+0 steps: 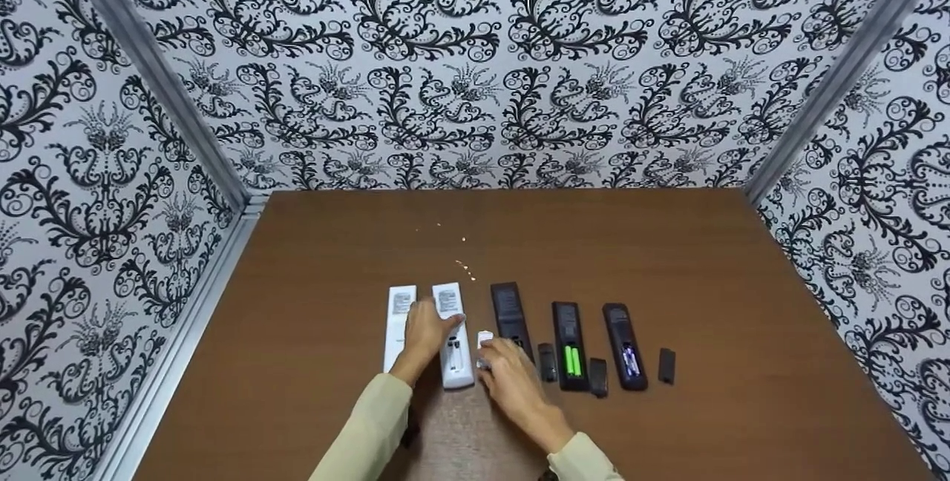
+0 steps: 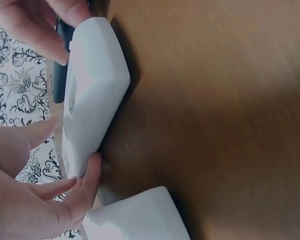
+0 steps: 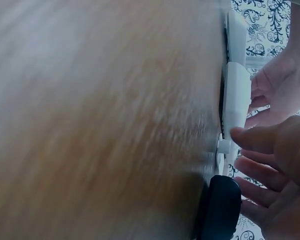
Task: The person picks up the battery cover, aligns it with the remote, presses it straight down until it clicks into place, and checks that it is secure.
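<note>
My left hand [image 1: 424, 329] holds the second white remote control [image 1: 448, 299] from the left, its thumb across the back and its fingertips along the side in the left wrist view. That remote lies face down with its battery compartment uncovered. Just to its right, the fingertips of my right hand [image 1: 513, 381] are at a small white battery cover [image 1: 485, 336]. Whether they pinch it is hidden; the right wrist view is blurred, with the thumb [image 3: 252, 139] close by. Another white remote control [image 1: 401, 303] lies left of my left hand.
Three dark remotes lie to the right: one [image 1: 508, 303] partly behind my right hand, one [image 1: 566, 321] with green batteries [image 1: 572, 361], one [image 1: 617, 321] with purple batteries [image 1: 631, 361]. Black covers [image 1: 547, 362] [image 1: 599, 377] [image 1: 666, 366] lie beside them. Pale specks [image 1: 465, 269] dot the brown table [image 1: 312, 280].
</note>
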A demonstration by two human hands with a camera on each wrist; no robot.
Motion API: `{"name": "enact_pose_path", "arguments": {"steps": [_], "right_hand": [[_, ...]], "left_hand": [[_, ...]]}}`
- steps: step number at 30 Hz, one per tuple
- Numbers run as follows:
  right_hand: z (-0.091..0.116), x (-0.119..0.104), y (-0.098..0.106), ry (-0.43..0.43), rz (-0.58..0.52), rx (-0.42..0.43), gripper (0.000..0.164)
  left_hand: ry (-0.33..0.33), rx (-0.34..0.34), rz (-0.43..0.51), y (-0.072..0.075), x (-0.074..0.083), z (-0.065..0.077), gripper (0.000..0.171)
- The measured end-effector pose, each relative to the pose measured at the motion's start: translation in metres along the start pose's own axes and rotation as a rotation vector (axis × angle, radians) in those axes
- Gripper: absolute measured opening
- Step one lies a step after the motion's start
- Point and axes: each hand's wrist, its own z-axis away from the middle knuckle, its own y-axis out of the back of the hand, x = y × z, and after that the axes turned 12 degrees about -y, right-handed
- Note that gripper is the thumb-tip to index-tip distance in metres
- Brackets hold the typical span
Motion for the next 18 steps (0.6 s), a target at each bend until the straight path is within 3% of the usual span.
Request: {"name": "enact_pose_path", "arguments": {"steps": [6, 13, 18], "right_hand": [[0.001, 0.002, -0.004, 0.048, 0.085, 0.033, 0.025], [0.000, 0.001, -0.005, 0.049, 0.124, 0.018, 0.024], [-0.001, 0.001, -0.006, 0.059, 0.111, 0.033, 0.014]], "left_hand": [[0.105, -0.053, -0.014, 0.000, 0.010, -0.002, 0.054], [0.167, -0.039, 0.026, 0.003, 0.013, -0.003, 0.063], [0.182, -0.041, 0.063, 0.003, 0.013, -0.003, 0.072]]}}
